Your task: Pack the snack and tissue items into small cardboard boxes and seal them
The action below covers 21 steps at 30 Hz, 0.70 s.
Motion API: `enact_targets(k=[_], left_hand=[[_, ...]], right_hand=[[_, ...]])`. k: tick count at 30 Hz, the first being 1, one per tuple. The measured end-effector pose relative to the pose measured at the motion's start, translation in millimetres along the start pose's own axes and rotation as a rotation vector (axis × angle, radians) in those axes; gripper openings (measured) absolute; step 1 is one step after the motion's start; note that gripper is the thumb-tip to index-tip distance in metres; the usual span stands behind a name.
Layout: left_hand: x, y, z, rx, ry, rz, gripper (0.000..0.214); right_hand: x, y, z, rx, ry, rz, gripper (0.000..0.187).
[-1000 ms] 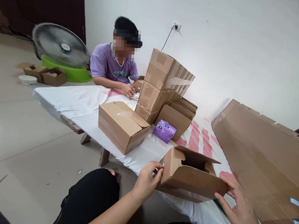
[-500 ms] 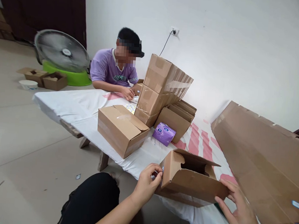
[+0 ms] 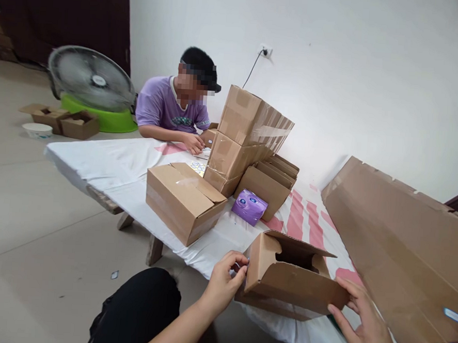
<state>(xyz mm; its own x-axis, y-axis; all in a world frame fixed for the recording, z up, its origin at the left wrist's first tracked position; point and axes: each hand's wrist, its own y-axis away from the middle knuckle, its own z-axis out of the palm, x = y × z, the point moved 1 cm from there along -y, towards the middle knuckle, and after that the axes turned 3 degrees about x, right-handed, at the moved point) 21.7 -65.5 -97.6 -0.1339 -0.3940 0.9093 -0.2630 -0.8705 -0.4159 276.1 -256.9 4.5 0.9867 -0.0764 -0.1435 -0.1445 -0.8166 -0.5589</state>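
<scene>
Near the front of the table, a brown cardboard box (image 3: 297,287) lies tilted toward me, its top flap raised and its dark inside partly showing. My left hand (image 3: 224,282) is at the box's left end, thumb and fingers pinched together against that face. A tiny bluish sliver shows at these fingertips, too small to name. Around the right end of the same box, my right hand (image 3: 360,309) grips the corner, thumb on the near side and fingers on the far side. Behind the box stands a purple packet (image 3: 249,207) with blue round marks.
A closed carton (image 3: 184,202) sits left of stacked taped cartons (image 3: 241,136). Folded cardboard (image 3: 265,186) leans there. A large cardboard sheet (image 3: 398,254) borders the right side. Across the white-covered table (image 3: 109,156) a person (image 3: 167,105) works by hand. A fan (image 3: 93,80) stands on the floor.
The whole view has shifted slightly. Both hands stay at the same ends of the box, and the bluish edge at my left fingertips shows less than before.
</scene>
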Motion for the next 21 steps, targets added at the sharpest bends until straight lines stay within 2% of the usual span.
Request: enact_targets(k=[5, 9, 11, 15, 21], left_hand=[[-1, 1, -1.1, -0.033, 0.097, -0.051, 0.010], [-9, -3, 0.7, -0.029, 0.255, -0.267, 0.020], [-12, -6, 1.4, -0.053, 0.304, -0.321, 0.027], [-13, -9, 1.3, -0.091, 0.321, -0.354, 0.027], [-14, -8, 2.2, -0.080, 0.320, -0.353, 0.027]], right_hand=[[-2, 1, 0, 0.014, -0.011, 0.007, 0.042], [-3, 2, 0, 0.017, -0.009, 0.003, 0.042], [-3, 3, -1, 0.009, -0.007, 0.001, 0.042], [0, 4, -1, 0.016, -0.002, 0.000, 0.042], [-1, 3, 0, 0.004, 0.000, 0.009, 0.041]])
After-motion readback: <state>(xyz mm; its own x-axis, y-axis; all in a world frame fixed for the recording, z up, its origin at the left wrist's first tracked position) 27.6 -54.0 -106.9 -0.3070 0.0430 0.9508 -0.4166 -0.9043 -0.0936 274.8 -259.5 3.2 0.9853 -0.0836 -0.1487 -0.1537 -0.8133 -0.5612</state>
